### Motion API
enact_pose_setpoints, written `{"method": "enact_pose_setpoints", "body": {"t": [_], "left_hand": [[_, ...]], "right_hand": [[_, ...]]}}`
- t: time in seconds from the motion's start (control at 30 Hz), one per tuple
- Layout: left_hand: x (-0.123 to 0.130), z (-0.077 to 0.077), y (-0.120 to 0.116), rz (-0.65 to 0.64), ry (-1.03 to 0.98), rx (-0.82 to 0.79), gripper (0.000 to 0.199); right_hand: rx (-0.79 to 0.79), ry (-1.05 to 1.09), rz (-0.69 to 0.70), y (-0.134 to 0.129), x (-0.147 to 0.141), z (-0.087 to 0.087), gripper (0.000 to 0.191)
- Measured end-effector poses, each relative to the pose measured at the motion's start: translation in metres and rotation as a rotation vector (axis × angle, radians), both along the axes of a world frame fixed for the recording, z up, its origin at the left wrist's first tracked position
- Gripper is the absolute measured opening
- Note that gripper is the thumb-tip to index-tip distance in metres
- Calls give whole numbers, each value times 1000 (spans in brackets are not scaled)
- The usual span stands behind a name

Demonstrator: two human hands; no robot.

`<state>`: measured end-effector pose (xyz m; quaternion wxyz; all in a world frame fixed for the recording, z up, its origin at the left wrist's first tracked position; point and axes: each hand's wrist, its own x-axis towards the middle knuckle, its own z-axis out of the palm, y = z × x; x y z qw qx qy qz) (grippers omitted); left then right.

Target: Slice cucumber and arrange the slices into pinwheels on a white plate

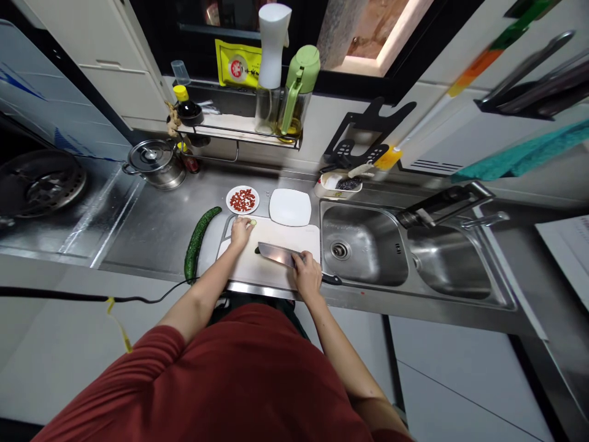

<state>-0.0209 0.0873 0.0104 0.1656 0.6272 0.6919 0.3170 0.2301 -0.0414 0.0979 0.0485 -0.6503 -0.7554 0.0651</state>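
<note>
My right hand [308,270] is wrapped round the handle of a cleaver [275,253], its broad blade lying low over the white cutting board [288,236]. At the blade's tip is a small dark green cucumber end [257,250]. My left hand [241,233], at the board's far left, has its fingers closed on a small pale green cucumber piece [253,222]. A whole cucumber [197,242] lies on the counter left of the board. Beyond the board are an empty white square plate [289,207] and a round plate [229,206] of chopped red pieces.
A black knife handle [331,279] sticks out by the board's near right corner. The double sink [368,245] is to the right. At the left stand a lidded steel pot [159,164] and a wok [41,184]. Bottles stand on a wall shelf [239,135] behind.
</note>
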Motion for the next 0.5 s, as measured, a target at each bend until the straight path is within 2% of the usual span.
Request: {"method": "enact_pose_setpoints", "body": {"t": [0.37, 0.5], "left_hand": [[1, -5, 5, 14, 2, -10, 17], [2, -4, 0, 31, -27, 26, 21]], "right_hand": [[-1, 20, -20, 0, 0, -1, 39], [-2, 58, -37, 0, 0, -1, 39]]}}
